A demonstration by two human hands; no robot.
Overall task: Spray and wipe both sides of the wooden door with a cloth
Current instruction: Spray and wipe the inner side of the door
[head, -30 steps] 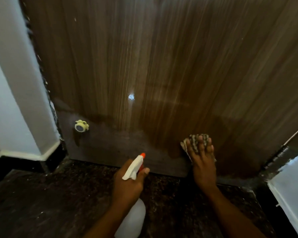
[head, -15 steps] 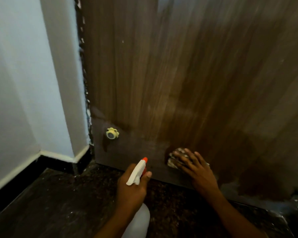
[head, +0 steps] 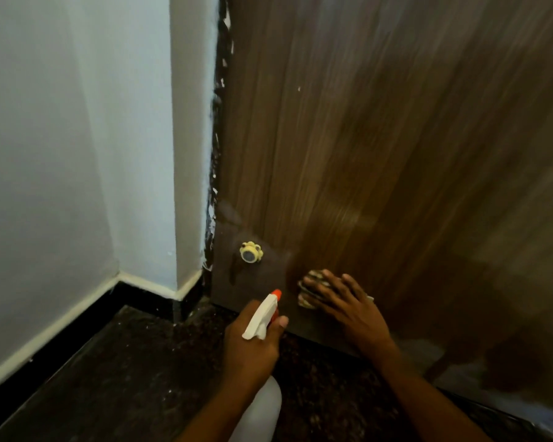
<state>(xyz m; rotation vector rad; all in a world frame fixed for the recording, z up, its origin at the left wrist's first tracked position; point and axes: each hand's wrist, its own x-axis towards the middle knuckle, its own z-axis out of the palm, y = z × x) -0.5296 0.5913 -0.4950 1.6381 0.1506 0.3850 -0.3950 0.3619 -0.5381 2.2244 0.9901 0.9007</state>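
The wooden door (head: 380,138) shows brown grain, darker and damp low down. The right hand (head: 348,307), fingers straight, presses the patterned cloth (head: 310,282) against its lower part. The left hand (head: 249,349) grips the spray bottle (head: 262,317).

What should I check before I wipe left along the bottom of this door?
1. Contact: right hand presses cloth flat on door - ok.
2. Grip: left hand holds spray bottle - ok.
3. Aim: orange nozzle faces the door, not the wall - ok.
4. Obstacle: yellow knob sits left of the cloth, apart from it - ok.
5. Wetness below the knob - cannot tell, blurred.
6. Liquid left in bottle - cannot tell.
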